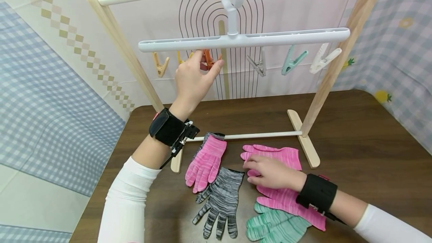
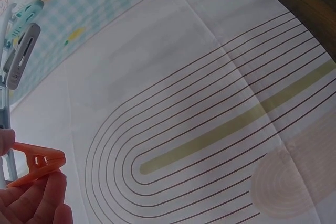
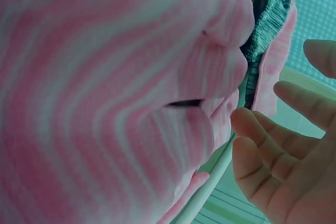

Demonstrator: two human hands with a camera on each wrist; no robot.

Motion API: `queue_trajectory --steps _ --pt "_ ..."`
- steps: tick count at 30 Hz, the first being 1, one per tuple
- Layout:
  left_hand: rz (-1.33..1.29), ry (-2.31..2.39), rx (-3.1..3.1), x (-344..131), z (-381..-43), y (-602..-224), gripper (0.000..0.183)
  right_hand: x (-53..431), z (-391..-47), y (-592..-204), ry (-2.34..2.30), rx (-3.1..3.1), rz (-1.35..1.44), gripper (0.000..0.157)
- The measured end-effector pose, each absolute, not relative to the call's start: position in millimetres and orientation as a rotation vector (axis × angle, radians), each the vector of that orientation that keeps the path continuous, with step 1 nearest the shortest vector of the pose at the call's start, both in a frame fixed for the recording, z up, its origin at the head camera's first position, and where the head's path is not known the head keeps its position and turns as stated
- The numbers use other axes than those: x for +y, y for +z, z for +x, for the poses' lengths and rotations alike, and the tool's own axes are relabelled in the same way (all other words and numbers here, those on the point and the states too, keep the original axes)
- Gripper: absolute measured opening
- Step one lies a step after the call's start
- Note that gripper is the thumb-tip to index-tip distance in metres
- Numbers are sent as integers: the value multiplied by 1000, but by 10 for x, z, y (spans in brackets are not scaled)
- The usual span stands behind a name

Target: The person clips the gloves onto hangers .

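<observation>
My left hand [image 1: 194, 81] is raised to the white hanger [image 1: 189, 43] and pinches an orange clothespin [image 2: 50, 155] under its bar. In the left wrist view the clothespin's jaws meet with nothing between them. Lower down, my right hand [image 1: 275, 173] hovers at the pink gloves [image 1: 287, 156] on the right of the table, its fingers loosely bent and holding nothing. The right wrist view shows those fingertips [image 3: 242, 121] close to pink striped fabric; whether they touch it I cannot tell. Left of that hand lie another pink glove [image 1: 207, 160] and a grey striped glove [image 1: 221, 198].
A green glove [image 1: 276, 226] lies partly under the pink ones at the table's front. More clothespins hang along the bar: yellow ones, a grey one [image 1: 259, 64], a teal one [image 1: 293, 61] and a white one [image 1: 322, 60]. The wooden rack [image 1: 324, 93] stands on the table.
</observation>
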State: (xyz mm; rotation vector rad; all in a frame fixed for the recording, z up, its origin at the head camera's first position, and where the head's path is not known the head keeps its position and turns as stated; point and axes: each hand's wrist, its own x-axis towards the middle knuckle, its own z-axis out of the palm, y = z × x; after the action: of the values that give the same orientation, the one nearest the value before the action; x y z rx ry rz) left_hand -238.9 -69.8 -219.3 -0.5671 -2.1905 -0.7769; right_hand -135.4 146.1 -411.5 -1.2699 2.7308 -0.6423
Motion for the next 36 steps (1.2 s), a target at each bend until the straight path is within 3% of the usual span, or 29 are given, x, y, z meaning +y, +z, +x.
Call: queue_trajectory --steps 25,36 --pt "-575 -788 -2207 -695 -2392 -2198 33 1399 -1339 -4188 -500 2663 -1173 35" --pt "-583 -785 -2192 -696 -2394 -2201 33 1418 -1327 -4166 -507 2679 -1130 23"
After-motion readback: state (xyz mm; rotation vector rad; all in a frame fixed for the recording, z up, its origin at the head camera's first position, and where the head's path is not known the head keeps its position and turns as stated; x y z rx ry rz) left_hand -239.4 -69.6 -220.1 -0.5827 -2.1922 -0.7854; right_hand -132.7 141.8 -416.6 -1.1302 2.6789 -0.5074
